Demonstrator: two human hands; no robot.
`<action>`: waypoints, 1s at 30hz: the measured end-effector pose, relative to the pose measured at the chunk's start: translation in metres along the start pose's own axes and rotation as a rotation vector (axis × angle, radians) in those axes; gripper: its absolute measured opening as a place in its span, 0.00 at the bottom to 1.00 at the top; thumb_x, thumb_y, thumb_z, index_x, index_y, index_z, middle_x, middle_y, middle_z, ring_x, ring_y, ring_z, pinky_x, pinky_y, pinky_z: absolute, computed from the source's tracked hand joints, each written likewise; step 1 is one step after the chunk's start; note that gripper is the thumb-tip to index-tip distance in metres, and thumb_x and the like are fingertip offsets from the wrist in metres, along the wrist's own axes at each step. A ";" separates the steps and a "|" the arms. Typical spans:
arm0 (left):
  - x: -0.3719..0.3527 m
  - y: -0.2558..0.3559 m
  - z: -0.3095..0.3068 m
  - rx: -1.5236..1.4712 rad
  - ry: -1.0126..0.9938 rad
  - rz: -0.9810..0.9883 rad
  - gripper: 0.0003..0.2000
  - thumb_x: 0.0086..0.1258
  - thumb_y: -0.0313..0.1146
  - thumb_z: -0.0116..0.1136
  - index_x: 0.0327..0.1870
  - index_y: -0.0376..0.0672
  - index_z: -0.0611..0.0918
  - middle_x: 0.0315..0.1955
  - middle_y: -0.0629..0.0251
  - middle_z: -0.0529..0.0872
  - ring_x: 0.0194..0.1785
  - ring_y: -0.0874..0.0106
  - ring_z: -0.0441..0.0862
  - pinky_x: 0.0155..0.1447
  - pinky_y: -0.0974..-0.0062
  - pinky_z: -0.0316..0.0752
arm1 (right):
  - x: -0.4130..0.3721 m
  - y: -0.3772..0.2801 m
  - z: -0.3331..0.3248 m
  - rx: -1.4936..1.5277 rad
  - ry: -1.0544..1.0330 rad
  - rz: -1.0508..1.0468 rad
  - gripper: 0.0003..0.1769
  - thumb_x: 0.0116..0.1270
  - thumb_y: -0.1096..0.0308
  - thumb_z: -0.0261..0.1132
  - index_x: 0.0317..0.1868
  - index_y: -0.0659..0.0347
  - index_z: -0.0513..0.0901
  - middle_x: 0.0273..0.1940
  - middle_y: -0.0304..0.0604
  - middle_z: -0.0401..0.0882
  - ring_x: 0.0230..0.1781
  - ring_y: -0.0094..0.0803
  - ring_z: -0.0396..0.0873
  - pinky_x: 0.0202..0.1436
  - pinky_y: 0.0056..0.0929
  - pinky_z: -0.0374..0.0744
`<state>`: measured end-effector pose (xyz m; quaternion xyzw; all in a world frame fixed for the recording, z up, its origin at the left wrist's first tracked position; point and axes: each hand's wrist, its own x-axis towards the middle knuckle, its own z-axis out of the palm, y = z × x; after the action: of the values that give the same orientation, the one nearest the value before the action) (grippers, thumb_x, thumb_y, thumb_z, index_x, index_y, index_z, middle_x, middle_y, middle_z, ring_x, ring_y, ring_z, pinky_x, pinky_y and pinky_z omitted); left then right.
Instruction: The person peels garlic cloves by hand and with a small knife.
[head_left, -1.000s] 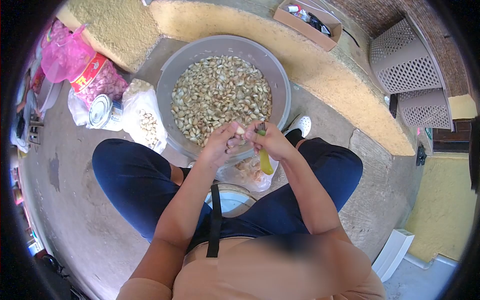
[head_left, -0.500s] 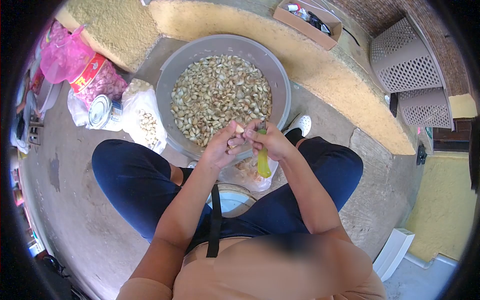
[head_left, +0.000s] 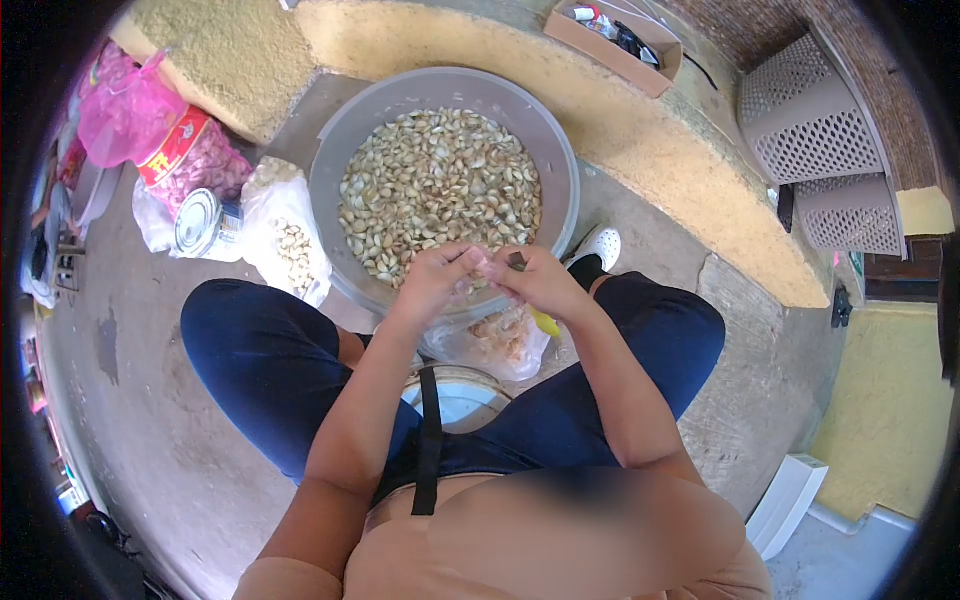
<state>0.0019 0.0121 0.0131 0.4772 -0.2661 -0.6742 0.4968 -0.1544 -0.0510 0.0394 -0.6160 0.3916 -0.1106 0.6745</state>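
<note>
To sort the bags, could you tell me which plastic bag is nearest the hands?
The clear bag directly beneath them; the white bag and pink bag lie leftward.

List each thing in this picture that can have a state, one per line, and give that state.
Grey basin: upright, filled with garlic cloves.
Left hand: closed, pinching a clove.
Right hand: closed on a knife.
Clear bag: open, below the hands.
Tin can: lying on its side.
Cardboard box: open.
</note>
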 end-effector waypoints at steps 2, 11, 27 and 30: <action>-0.003 0.001 0.003 -0.266 -0.074 -0.059 0.13 0.64 0.42 0.52 0.36 0.39 0.76 0.21 0.75 0.72 0.19 0.88 0.60 0.18 0.91 0.53 | -0.001 0.001 -0.001 0.081 -0.011 -0.020 0.16 0.58 0.55 0.62 0.23 0.60 0.76 0.16 0.33 0.70 0.16 0.16 0.65 0.18 0.17 0.62; -0.005 -0.006 0.010 -0.671 -0.164 -0.071 0.11 0.67 0.41 0.47 0.37 0.43 0.74 0.23 0.74 0.71 0.19 0.89 0.61 0.16 0.92 0.54 | -0.001 0.001 0.009 0.583 -0.055 -0.056 0.12 0.60 0.60 0.60 0.24 0.58 0.74 0.17 0.32 0.69 0.14 0.16 0.63 0.17 0.14 0.61; -0.001 0.008 0.001 -0.245 -0.139 -0.132 0.10 0.65 0.36 0.50 0.40 0.39 0.74 0.26 0.71 0.74 0.18 0.90 0.60 0.17 0.93 0.53 | 0.001 0.006 0.006 -0.039 0.173 -0.275 0.11 0.63 0.64 0.56 0.26 0.63 0.75 0.21 0.35 0.73 0.18 0.21 0.66 0.23 0.22 0.66; -0.001 0.010 0.002 -0.240 -0.153 -0.094 0.09 0.65 0.34 0.49 0.41 0.38 0.74 0.27 0.69 0.76 0.18 0.90 0.60 0.17 0.93 0.53 | 0.001 0.003 0.013 0.191 0.204 -0.149 0.11 0.63 0.64 0.55 0.26 0.62 0.73 0.21 0.37 0.73 0.15 0.18 0.65 0.20 0.19 0.66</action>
<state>0.0045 0.0093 0.0224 0.3739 -0.1980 -0.7581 0.4963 -0.1462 -0.0413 0.0357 -0.5620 0.3988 -0.2590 0.6768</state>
